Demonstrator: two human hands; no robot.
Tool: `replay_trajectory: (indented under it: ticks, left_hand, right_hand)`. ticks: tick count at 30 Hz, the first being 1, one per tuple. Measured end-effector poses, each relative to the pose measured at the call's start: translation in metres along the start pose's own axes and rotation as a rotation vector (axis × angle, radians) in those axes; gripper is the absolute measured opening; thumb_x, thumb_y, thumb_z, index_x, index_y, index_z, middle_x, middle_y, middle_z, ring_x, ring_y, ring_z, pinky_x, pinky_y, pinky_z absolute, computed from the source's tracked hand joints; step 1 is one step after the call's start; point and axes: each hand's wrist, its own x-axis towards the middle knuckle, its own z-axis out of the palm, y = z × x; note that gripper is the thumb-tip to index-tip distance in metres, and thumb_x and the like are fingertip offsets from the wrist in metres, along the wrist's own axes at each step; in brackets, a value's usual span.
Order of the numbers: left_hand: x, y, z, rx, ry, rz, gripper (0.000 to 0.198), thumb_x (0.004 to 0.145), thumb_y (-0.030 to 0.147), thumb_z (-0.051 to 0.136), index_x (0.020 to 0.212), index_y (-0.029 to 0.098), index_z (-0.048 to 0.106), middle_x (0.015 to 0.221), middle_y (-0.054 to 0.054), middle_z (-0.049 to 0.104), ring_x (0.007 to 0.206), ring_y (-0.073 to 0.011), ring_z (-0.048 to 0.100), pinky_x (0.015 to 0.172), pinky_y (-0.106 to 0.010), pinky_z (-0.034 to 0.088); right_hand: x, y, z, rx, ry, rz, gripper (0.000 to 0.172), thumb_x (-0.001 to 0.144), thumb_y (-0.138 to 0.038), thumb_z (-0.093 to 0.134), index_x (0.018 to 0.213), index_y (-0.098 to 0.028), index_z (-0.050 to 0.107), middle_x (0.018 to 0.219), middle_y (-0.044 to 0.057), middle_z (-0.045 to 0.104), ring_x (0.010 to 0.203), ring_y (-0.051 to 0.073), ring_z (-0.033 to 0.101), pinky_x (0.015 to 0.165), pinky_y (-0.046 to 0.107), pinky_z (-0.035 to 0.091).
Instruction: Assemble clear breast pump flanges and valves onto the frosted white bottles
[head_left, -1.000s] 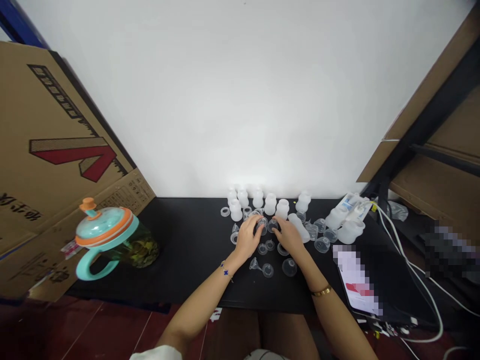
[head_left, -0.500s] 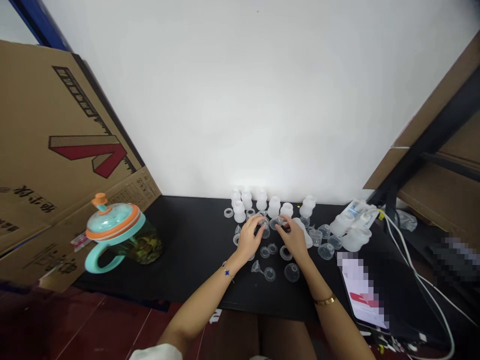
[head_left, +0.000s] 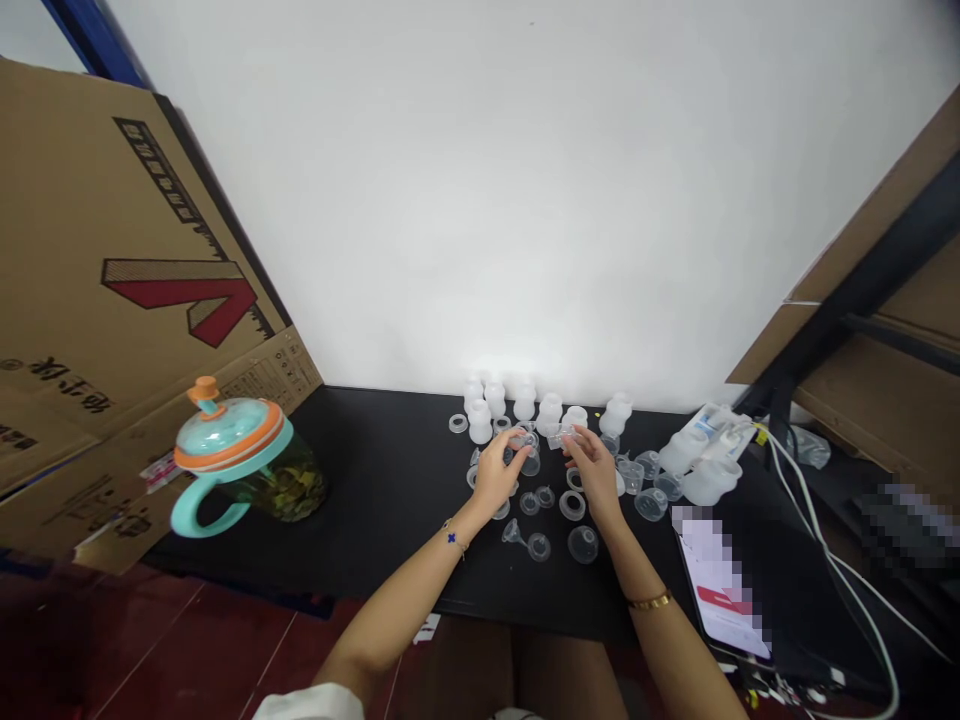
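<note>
My left hand (head_left: pixel 498 474) is closed, thumb and fingers pinching a small clear teat-like piece (head_left: pixel 530 441). Close by on the right, my right hand (head_left: pixel 596 474) grips a clear plastic cap (head_left: pixel 557 436) turned side-on. The two pieces are apart. Beneath and between the hands lie clear round pieces (head_left: pixel 529 502), a translucent ring (head_left: pixel 572 506), a clear dome (head_left: pixel 583 545) and a clear teat-shaped piece (head_left: pixel 513 533). Behind them, small white wavy bottles (head_left: pixel 480 421) stand along the wall. My fingers partly hide both held pieces.
A teal-lidded jug (head_left: pixel 255 460) stands at the left beside a large cardboard box (head_left: pixel 67 300). On the right are clear cups (head_left: pixel 651 503), larger white containers (head_left: pixel 711 480), a phone (head_left: pixel 720 590) and a white cable (head_left: pixel 825 540). All rest on a black table (head_left: pixel 375 500).
The clear cap in my right hand has turned from face-on to side-on, and the right fingers have shifted slightly. My left hand stays nearly in place with its piece.
</note>
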Motion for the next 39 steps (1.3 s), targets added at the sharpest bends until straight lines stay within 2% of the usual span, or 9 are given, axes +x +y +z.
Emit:
replay_trajectory:
  ticks: [3,11,15,19,24,30,35,39]
  left_hand:
    - [0.001,0.001,-0.001,-0.032,0.01,-0.029,0.024,0.091,0.036,0.063,0.111,0.023,0.066,0.106,-0.004,0.074,0.092,-0.0201,0.069,0.09,-0.035,0.052]
    - [0.003,-0.001,0.0,-0.141,0.019,-0.071,0.026,0.09,0.042,0.063,0.107,0.022,0.066,0.102,-0.005,0.075,0.093,-0.0204,0.071,0.09,-0.034,0.054]
    - [0.003,0.001,-0.001,-0.14,0.015,-0.062,0.026,0.091,0.042,0.063,0.108,0.022,0.066,0.102,-0.005,0.075,0.092,-0.02,0.071,0.089,-0.033,0.054]
    - [0.003,0.003,-0.002,-0.079,0.026,-0.041,0.024,0.091,0.038,0.063,0.109,0.022,0.066,0.106,-0.004,0.074,0.091,-0.0191,0.069,0.089,-0.033,0.053]
    - [0.003,0.002,-0.004,0.005,0.049,-0.017,0.025,0.091,0.035,0.063,0.112,0.024,0.066,0.107,-0.004,0.072,0.094,-0.0201,0.068,0.089,-0.034,0.052]
    - [0.003,0.001,-0.004,0.039,0.042,0.009,0.024,0.091,0.034,0.062,0.112,0.023,0.066,0.108,-0.005,0.071,0.096,-0.021,0.067,0.089,-0.035,0.052]
    - [0.003,0.0,-0.004,0.028,0.04,0.002,0.023,0.091,0.033,0.063,0.111,0.023,0.066,0.108,-0.004,0.072,0.095,-0.0203,0.068,0.089,-0.034,0.052]
    - [0.003,0.0,-0.004,0.019,0.039,0.003,0.023,0.091,0.034,0.064,0.111,0.024,0.066,0.109,-0.004,0.072,0.095,-0.0205,0.067,0.089,-0.035,0.052]
  right_hand:
    - [0.001,0.0,0.001,0.069,0.011,0.055,0.052,0.072,-0.055,0.075,0.108,-0.018,0.067,0.087,0.005,0.072,0.073,0.021,0.068,0.055,0.029,0.054]
    - [0.002,0.001,0.0,0.279,-0.044,0.184,0.042,0.072,-0.057,0.077,0.084,-0.019,0.062,0.078,0.003,0.071,0.06,0.016,0.067,0.051,0.024,0.055]
    - [0.001,0.001,-0.001,0.325,-0.057,0.227,0.042,0.074,-0.056,0.077,0.085,-0.018,0.062,0.078,0.004,0.072,0.059,0.014,0.067,0.051,0.023,0.055]
    - [0.001,0.0,0.0,0.286,-0.013,0.213,0.044,0.069,-0.053,0.08,0.09,-0.019,0.062,0.08,0.002,0.07,0.06,0.015,0.067,0.05,0.023,0.053]
    - [0.001,0.002,-0.002,0.004,-0.008,0.056,0.055,0.068,-0.057,0.077,0.107,-0.021,0.061,0.096,0.005,0.072,0.066,0.018,0.066,0.05,0.026,0.05]
    - [0.0,0.014,-0.005,-0.63,-0.111,-0.265,0.041,0.083,-0.045,0.061,0.117,-0.022,0.067,0.108,0.008,0.072,0.06,0.016,0.057,0.069,0.036,0.05]
    - [-0.002,0.019,-0.005,-0.866,-0.214,-0.301,0.039,0.086,-0.033,0.058,0.123,-0.023,0.066,0.115,0.008,0.071,0.078,0.023,0.066,0.076,0.038,0.051]
    - [-0.002,0.021,-0.006,-0.941,-0.242,-0.289,0.038,0.087,-0.027,0.059,0.125,-0.025,0.065,0.119,0.009,0.071,0.094,0.027,0.068,0.081,0.039,0.051]
